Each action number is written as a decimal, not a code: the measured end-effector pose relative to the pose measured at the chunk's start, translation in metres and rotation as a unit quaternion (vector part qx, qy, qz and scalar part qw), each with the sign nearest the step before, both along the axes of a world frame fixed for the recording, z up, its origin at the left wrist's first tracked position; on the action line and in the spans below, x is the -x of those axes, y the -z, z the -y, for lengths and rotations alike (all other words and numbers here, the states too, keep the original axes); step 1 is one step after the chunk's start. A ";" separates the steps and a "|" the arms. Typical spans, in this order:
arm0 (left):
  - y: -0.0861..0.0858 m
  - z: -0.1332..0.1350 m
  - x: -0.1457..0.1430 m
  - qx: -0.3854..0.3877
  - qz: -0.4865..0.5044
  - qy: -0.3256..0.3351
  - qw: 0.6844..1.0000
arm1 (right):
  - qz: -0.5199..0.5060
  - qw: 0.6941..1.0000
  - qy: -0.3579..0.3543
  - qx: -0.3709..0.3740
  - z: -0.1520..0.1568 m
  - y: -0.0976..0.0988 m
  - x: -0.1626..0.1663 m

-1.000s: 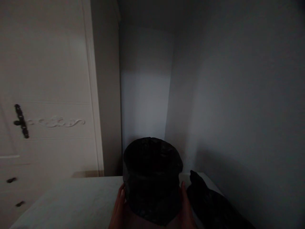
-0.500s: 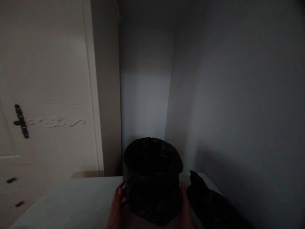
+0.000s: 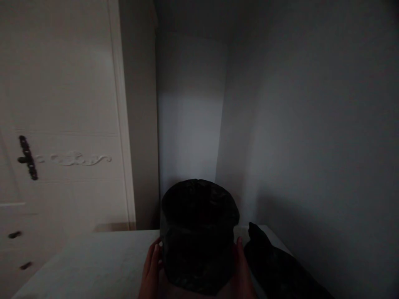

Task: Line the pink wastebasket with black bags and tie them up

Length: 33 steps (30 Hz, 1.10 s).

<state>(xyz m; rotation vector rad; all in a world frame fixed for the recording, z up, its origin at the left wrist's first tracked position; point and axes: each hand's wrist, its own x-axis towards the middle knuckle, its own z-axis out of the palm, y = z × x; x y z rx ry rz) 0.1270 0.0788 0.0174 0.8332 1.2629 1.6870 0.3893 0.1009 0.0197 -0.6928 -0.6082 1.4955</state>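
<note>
A round bin lined with a black plastic bag [image 3: 198, 232] stands on a pale table top [image 3: 99, 261] in a dim room. My left hand [image 3: 151, 272] presses flat against the bin's left side, fingers stretched upward. My right hand [image 3: 242, 270] lies against the bin's right side in the same way. Both hands clasp the bin between them. The lower parts of both hands are cut off by the bottom of the view.
A crumpled black bag [image 3: 277, 270] lies on the table right of the bin, by the grey wall [image 3: 311, 145]. A white door [image 3: 62, 124] with a dark handle [image 3: 27, 158] is at the left. A narrow recess [image 3: 190, 116] lies behind the bin.
My left hand's fingers have shifted slightly along the bin's side. The bin and my right hand have stayed in place.
</note>
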 end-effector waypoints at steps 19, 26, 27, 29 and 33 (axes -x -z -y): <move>-0.010 0.004 0.005 -0.103 0.036 0.004 0.994 | -0.065 0.998 0.022 -0.017 -0.010 -0.007 0.002; -0.007 0.005 0.003 -0.131 -0.030 -0.006 0.991 | -0.122 0.990 0.061 -0.029 -0.020 -0.015 -0.023; -0.008 0.006 0.003 -0.136 -0.042 -0.010 0.990 | -0.136 0.989 0.046 -0.031 -0.018 -0.020 -0.027; -0.010 0.009 0.003 -0.146 -0.065 -0.016 0.987 | -0.165 0.986 0.014 -0.032 -0.012 -0.032 -0.033; -0.019 0.012 0.001 -0.161 -0.057 -0.014 0.985 | -0.173 0.984 0.002 -0.040 0.000 -0.058 -0.039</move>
